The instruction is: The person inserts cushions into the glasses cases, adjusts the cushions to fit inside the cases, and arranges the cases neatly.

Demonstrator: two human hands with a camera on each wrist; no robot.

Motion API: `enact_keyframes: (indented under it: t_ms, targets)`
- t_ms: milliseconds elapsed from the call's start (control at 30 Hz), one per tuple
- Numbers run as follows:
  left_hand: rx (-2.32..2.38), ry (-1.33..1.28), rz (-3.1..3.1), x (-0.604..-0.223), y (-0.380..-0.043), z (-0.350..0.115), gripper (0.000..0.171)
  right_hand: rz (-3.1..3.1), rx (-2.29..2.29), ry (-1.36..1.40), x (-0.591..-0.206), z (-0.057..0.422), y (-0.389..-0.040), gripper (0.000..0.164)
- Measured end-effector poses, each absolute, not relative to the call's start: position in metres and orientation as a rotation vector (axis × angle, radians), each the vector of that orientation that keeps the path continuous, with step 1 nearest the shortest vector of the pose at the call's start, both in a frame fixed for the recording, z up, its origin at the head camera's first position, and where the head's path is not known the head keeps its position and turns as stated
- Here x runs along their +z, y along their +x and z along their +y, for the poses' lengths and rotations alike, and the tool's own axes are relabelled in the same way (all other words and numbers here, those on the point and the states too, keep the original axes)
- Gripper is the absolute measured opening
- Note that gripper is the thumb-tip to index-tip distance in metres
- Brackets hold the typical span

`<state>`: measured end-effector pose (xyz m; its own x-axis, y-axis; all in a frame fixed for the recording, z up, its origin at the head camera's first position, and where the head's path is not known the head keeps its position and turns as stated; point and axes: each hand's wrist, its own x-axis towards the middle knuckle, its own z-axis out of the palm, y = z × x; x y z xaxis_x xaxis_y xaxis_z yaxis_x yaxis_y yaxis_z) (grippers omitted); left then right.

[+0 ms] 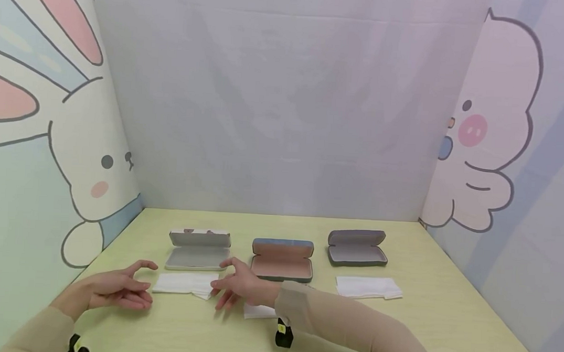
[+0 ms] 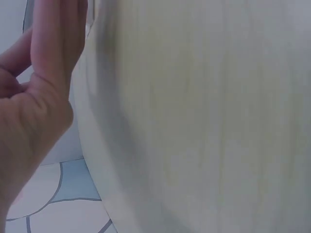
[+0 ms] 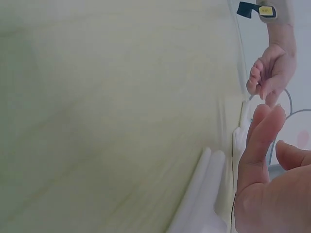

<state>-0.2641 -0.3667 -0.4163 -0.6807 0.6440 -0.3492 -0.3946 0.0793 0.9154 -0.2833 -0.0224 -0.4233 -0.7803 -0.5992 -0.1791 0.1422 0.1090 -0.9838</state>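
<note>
My left hand (image 1: 121,287) hovers over the table just left of a folded white cloth (image 1: 180,283), fingers loosely bent with nothing in them. At that cloth's right end is my right hand (image 1: 246,286), fingers spread and relaxed, overlapping its edge in the head view. Behind this cloth lies an open glasses case (image 1: 198,257) with a grey lining. A second white cloth (image 1: 258,312) is partly hidden under my right wrist; behind it sits an open glasses case (image 1: 281,268) with a pinkish lining. The right wrist view shows my right hand (image 3: 267,189) beside a folded cloth (image 3: 198,201).
Farther right stands a third open glasses case (image 1: 358,253), dark outside, with another folded white cloth (image 1: 368,287) in front of it. The pale yellow table (image 1: 446,319) meets a grey back curtain (image 1: 284,118) and side curtains with cartoon animals.
</note>
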Motion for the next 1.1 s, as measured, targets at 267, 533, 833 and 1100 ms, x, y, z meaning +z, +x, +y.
enact_keyframes:
  t_ms: [267, 533, 833, 1100]
  targets:
    - [1.745, 0.202, 1.569, -0.424, -0.263, -0.361, 0.043, 1.792, -1.741, -0.305, -0.432, -0.028, -0.280, 0.052]
    - [1.771, 0.158, 1.524, -0.423, -0.264, -0.355, 0.055, 1.763, -1.759, -0.245, -0.437, -0.033, -0.280, 0.062]
    - [1.800, 0.153, 1.512, -0.426, -0.264, -0.354, 0.050, 1.761, -1.771, -0.239, -0.438, -0.039, -0.280, 0.060]
    - [1.794, 0.154, 1.536, -0.428, -0.265, -0.351, 0.045, 1.788, -1.755, -0.212, -0.438, -0.040, -0.281, 0.054]
